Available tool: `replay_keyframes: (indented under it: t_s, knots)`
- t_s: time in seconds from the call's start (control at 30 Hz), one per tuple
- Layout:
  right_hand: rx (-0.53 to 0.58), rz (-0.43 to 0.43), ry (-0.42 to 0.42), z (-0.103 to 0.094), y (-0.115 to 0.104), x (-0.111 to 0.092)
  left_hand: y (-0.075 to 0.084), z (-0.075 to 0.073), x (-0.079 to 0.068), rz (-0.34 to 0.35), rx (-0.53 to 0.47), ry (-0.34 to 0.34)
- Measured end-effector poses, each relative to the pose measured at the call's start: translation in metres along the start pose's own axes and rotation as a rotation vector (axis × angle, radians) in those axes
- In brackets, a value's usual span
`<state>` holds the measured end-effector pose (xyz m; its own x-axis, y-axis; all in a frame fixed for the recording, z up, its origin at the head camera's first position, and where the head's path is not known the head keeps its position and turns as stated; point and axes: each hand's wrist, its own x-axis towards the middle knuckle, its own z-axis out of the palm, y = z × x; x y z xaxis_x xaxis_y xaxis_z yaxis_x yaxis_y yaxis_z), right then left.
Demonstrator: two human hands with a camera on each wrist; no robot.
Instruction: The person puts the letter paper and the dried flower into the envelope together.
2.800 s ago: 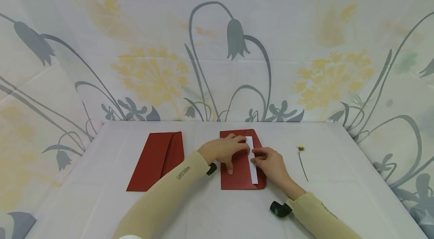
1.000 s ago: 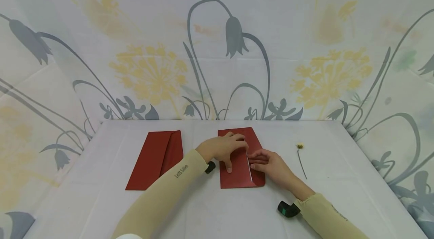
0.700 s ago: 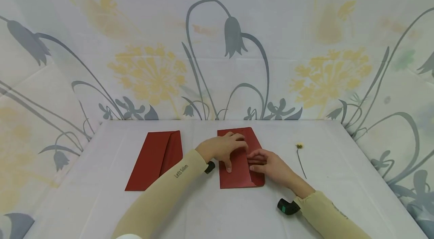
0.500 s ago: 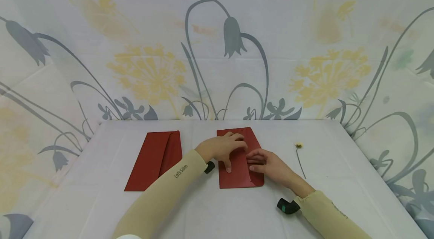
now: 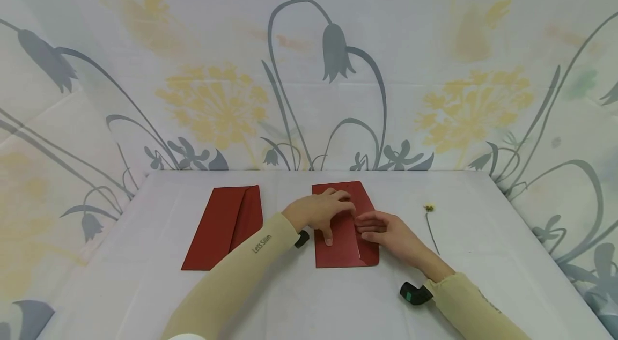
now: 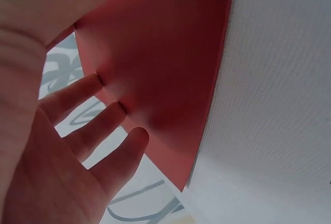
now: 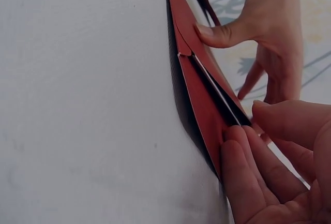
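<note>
A red envelope lies in the middle of the table, its flap open to the right. My left hand rests across it, and in the left wrist view the spread fingertips press dents into its red face. At the envelope's mouth is my right hand, its fingers extended together against the opening and flap, the thumb held apart. Only a thin white edge of a paper card shows inside the mouth in the right wrist view; the rest is hidden in the envelope.
A second red envelope lies to the left, partly behind the left forearm. On the right lies a small yellow flower with a thin stem. The white-covered table meets a flower-printed cloth at the back.
The white card has slid left into the envelope until almost none of it shows. My right hand has gone from pinching the card to extended fingers at the mouth. The left hand stays in place.
</note>
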<state>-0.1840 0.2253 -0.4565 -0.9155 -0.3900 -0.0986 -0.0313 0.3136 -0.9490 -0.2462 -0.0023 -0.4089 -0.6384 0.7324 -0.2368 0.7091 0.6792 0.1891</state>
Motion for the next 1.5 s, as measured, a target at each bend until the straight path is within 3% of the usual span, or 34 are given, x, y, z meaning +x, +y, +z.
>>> replay_keyframes:
  t_s: [0.6, 0.8, 1.07, 1.5]
  knots:
    - [0.04, -0.016, -0.028, -0.024, 0.007, -0.027, 0.003, 0.001, 0.005, 0.035, 0.046, 0.01]
    - [-0.027, -0.018, 0.045, -0.037, 0.001, -0.041, 0.003, 0.002, 0.006, 0.032, 0.053, 0.019]
    - [-0.013, -0.03, 0.159, -0.064, 0.0, -0.062, 0.003, 0.002, 0.003, 0.035, 0.031, 0.022]
    - [-0.174, 0.028, 0.334, -0.096, 0.009, -0.084, 0.003, 0.0, -0.001, 0.017, 0.018, 0.015]
